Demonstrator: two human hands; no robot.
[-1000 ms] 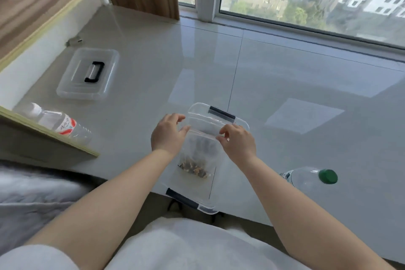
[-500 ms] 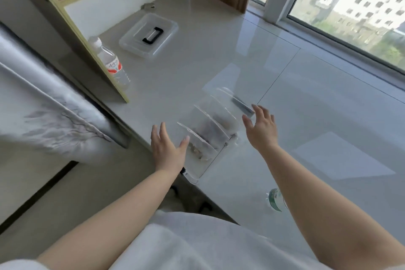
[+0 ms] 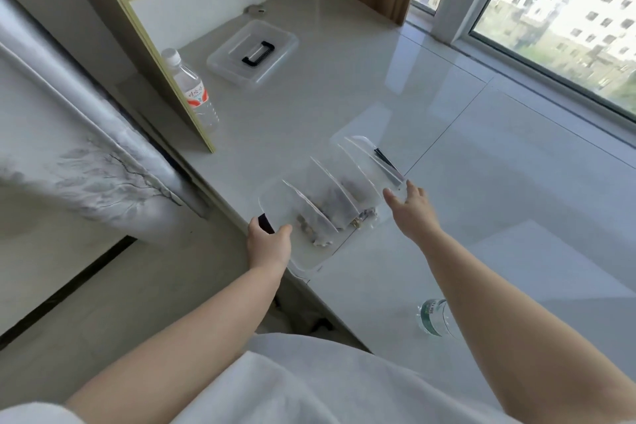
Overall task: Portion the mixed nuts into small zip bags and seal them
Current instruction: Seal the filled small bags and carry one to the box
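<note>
Left hand [image 3: 267,244] grips the box [image 3: 311,260] end (bagged nuts [image 3: 318,213] inside); right hand [image 3: 411,208] open beside it

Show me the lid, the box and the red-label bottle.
lid [image 3: 253,53], head view, on its black handle
box [image 3: 309,256], head view, on its near bare floor
red-label bottle [image 3: 197,97], head view, on its label

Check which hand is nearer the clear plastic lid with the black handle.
Left. The left hand grips the clear box's near end, below the lid; the right hand sits further right at its far end.
</note>
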